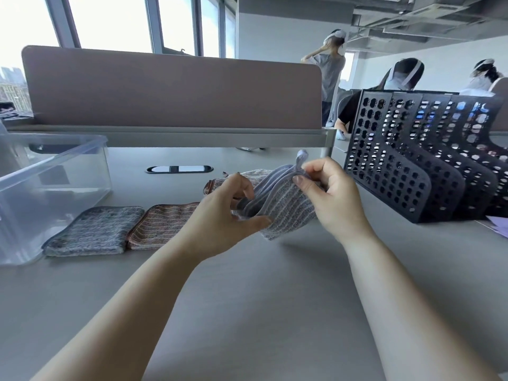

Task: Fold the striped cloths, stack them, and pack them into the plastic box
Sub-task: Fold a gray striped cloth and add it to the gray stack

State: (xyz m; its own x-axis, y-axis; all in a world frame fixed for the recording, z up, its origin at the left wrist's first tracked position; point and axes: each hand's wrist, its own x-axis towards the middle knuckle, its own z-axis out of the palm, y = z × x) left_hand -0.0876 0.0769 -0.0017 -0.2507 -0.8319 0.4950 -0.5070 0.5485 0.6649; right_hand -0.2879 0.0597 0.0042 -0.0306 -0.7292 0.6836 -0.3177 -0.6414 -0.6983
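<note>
A blue-grey striped cloth hangs bunched above the desk between both hands. My left hand pinches its lower left edge with thumb and fingers. My right hand pinches its upper corner near the hanging loop. A folded grey striped cloth lies flat beside a folded brown-orange striped cloth, side by side and touching. Another brownish cloth lies partly hidden behind my left hand. The clear plastic box stands open at the left, with nothing seen inside.
A black perforated file rack stands at the right. A desk divider panel runs along the back, with a cable port in front of it. Purple paper lies at the right edge. People sit and stand beyond the desk.
</note>
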